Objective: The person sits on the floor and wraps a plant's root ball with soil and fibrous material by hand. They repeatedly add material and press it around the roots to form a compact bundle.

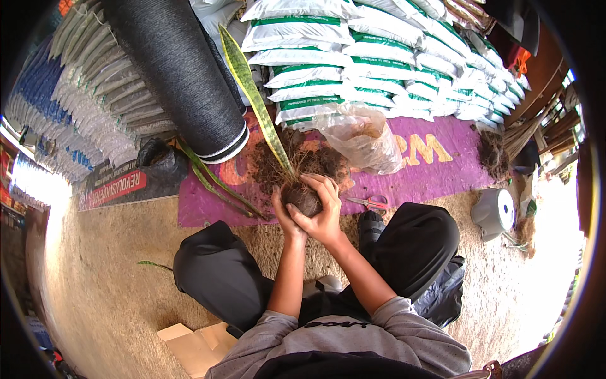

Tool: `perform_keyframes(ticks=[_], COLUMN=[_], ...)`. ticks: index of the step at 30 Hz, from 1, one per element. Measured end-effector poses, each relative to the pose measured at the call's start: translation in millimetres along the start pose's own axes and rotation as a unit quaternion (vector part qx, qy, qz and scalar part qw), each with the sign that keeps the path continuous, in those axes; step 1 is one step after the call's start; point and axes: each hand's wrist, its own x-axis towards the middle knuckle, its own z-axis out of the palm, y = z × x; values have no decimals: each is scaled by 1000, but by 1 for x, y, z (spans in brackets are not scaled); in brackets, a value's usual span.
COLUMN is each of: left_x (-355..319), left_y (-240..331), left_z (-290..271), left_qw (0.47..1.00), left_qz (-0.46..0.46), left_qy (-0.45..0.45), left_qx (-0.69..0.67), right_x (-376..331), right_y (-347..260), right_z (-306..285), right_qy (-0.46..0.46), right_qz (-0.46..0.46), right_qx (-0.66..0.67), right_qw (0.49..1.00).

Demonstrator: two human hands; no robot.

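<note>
A tall plant with one long green leaf edged in yellow (252, 88) rises from a dark, soil-caked root ball (302, 197). My left hand (283, 215) cups the root ball from the left and below. My right hand (323, 211) wraps over it from the right, fingers spread across the top. Thin roots and loose soil (284, 161) lie on the purple mat (404, 180) just behind the ball. I sit cross-legged in black trousers, both forearms reaching forward.
Red-handled scissors (372, 203) lie right of my hands. A clear plastic bag (363, 139), more cut leaves (214, 183), a big black mesh roll (183, 69), stacked white-and-green sacks (391, 57), a grey pot (495, 213) and cardboard (192, 344) surround me.
</note>
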Motion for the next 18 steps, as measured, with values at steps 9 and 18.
perform_keyframes(ticks=[9,18], left_x=[5,20], left_y=[6,-6], left_z=[-1,-22], left_qw=[997,998], left_qz=[46,42], left_qy=[55,10], left_qx=[-9,36], right_x=[8,-9], right_y=[-14,1], right_z=[-13,9], right_qy=[-63,-7], right_qz=[2,13], right_qx=[-85,-10], right_qw=[994,1000])
